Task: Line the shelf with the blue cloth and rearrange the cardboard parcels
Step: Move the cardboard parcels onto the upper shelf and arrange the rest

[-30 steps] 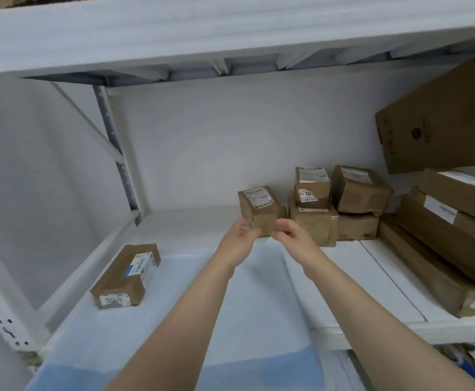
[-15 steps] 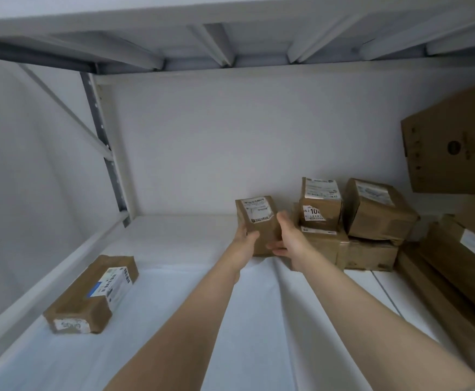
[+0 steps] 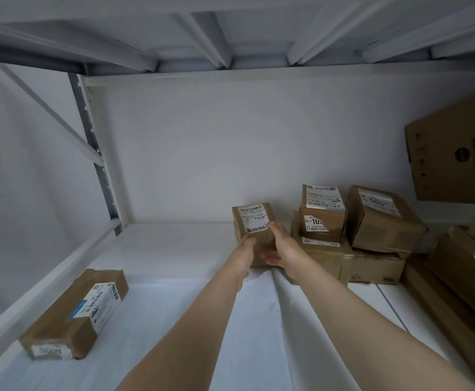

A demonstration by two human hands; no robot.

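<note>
A small upright cardboard parcel [image 3: 252, 221] with a white label stands at the back middle of the shelf. My left hand [image 3: 243, 256] grips its lower left side and my right hand [image 3: 281, 249] grips its right side, fingers curled round the front. The pale blue cloth [image 3: 174, 320] covers the left and middle of the shelf board, with a raised fold running beneath my right wrist. A long flat parcel [image 3: 75, 314] lies on the cloth at the left.
A stack of small parcels [image 3: 352, 235] sits right of the held one. Long flat boxes [image 3: 462, 283] lie along the right side, a big carton [image 3: 456, 156] above them. A white wall [image 3: 230, 150] closes the back and an upper shelf [image 3: 230, 32] hangs overhead.
Both hands reached forward from above the cloth and closed round the small upright parcel. The view moved in closer under the upper shelf.
</note>
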